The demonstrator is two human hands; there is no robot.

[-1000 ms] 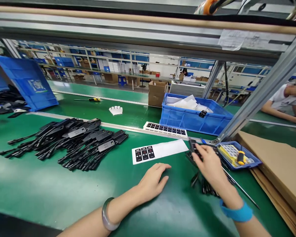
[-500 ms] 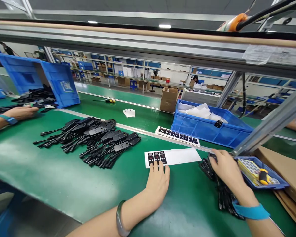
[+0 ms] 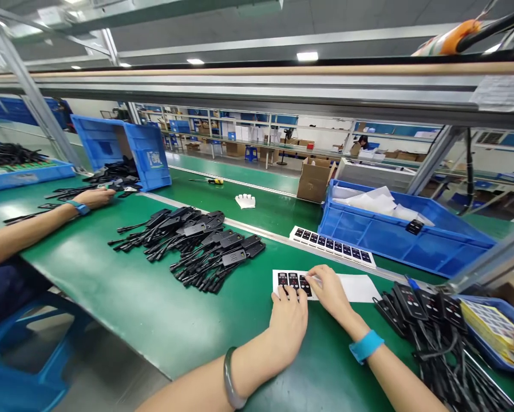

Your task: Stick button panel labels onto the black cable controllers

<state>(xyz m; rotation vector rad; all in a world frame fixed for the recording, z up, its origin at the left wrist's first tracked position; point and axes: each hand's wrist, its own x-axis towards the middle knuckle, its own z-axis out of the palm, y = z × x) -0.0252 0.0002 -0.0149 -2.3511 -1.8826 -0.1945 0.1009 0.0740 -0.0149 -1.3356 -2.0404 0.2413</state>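
A white backing sheet (image 3: 355,288) with three black stickers (image 3: 293,281) at its left end lies on the green bench. My left hand (image 3: 288,323) rests flat on the sheet's left end, fingers stretched over the stickers. My right hand (image 3: 331,292) is beside it, fingertips pinched at the rightmost sticker. What it grips, if anything, is too small to tell. A heap of black cabled parts (image 3: 429,326) lies to the right of my right hand, apart from it.
A large pile of black cabled parts (image 3: 197,243) lies left of the sheet. Behind are a full sticker strip (image 3: 332,246), a blue bin (image 3: 411,240) and a white glove (image 3: 245,201). A co-worker's arm (image 3: 38,223) reaches in from the left. A blue tray (image 3: 493,337) sits far right.
My right hand left the black parts at the right and came over to the sticker sheet. My left hand slid forward onto the stickers. The view swung left and up.
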